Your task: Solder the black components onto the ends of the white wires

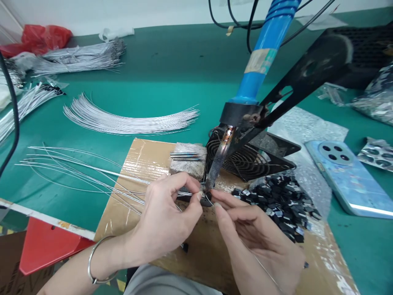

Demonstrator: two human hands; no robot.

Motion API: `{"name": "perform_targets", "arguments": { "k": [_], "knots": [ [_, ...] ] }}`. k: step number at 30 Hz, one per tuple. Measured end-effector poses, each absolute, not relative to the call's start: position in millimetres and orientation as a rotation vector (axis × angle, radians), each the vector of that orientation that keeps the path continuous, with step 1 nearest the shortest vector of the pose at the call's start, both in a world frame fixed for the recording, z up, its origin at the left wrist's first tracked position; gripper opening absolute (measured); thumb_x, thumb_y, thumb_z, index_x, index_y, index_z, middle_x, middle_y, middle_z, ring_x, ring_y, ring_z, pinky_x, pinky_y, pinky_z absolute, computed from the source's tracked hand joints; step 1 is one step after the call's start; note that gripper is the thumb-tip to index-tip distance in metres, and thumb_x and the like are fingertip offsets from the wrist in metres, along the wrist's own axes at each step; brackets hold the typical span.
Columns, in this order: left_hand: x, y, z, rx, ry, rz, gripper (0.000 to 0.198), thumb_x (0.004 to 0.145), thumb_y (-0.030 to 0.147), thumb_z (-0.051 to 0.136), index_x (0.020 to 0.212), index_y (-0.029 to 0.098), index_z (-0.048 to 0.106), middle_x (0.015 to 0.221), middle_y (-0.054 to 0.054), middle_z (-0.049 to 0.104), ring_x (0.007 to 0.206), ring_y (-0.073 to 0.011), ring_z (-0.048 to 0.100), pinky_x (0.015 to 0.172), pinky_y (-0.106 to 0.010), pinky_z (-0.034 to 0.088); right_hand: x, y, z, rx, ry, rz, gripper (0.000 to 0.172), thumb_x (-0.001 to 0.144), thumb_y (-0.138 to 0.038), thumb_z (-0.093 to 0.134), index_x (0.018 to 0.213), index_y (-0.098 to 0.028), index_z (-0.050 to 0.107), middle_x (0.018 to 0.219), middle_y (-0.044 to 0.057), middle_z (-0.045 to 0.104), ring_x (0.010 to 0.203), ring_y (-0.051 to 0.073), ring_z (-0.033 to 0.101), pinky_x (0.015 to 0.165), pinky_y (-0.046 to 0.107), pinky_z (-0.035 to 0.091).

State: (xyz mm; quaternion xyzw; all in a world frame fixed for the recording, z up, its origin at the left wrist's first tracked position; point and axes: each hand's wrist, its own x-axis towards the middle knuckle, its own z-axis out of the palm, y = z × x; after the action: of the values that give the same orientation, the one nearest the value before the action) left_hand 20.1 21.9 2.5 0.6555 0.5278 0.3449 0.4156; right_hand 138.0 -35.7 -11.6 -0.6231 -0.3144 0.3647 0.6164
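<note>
The meeting point below the soldering iron was hard to make out, crowded by fingertips. The left hand pinched white wires between thumb and forefinger, their ends partly hidden; the right hand had thumb and forefinger closed on a thin wire. The iron's blue handle was cut off above. The white wires overhung the cardboard's left edge onto the green mat, which lay open behind them; small black components crowded the right hand's far side.

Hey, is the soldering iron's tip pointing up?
No, the soldering iron slants down, its tip near the left hand and right hand.
</note>
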Motion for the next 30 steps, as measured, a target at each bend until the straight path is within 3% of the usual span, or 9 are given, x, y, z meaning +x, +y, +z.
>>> {"name": "perform_targets", "arguments": {
  "k": [15, 30],
  "knots": [
    [20, 22, 0, 1.694, 1.336, 0.846, 0.014, 0.083, 0.008, 0.06, 0.077, 0.02, 0.063, 0.082, 0.003, 0.071, 0.075, -0.0126, 0.065, 0.066, -0.026, 0.047, 145, -39, -24, -1.463, -0.939, 0.707, 0.017, 0.085, -0.02, 0.075, 0.07, -0.022, 0.065, 0.104, 0.005, 0.081, 0.092, 0.014, 0.077, 0.085, 0.016, 0.057],
    [19, 20, 1, 1.75, 1.339, 0.833, 0.014, 0.084, 0.009, 0.06, 0.077, 0.021, 0.063, 0.081, 0.001, 0.072, 0.074, -0.0147, 0.064, 0.063, -0.028, 0.045, 142, -39, -20, -1.476, -0.907, 0.712, 0.015, 0.084, -0.023, 0.076, 0.072, -0.02, 0.067, 0.106, 0.01, 0.08, 0.094, 0.022, 0.077, 0.086, 0.027, 0.059]
  ]
}}
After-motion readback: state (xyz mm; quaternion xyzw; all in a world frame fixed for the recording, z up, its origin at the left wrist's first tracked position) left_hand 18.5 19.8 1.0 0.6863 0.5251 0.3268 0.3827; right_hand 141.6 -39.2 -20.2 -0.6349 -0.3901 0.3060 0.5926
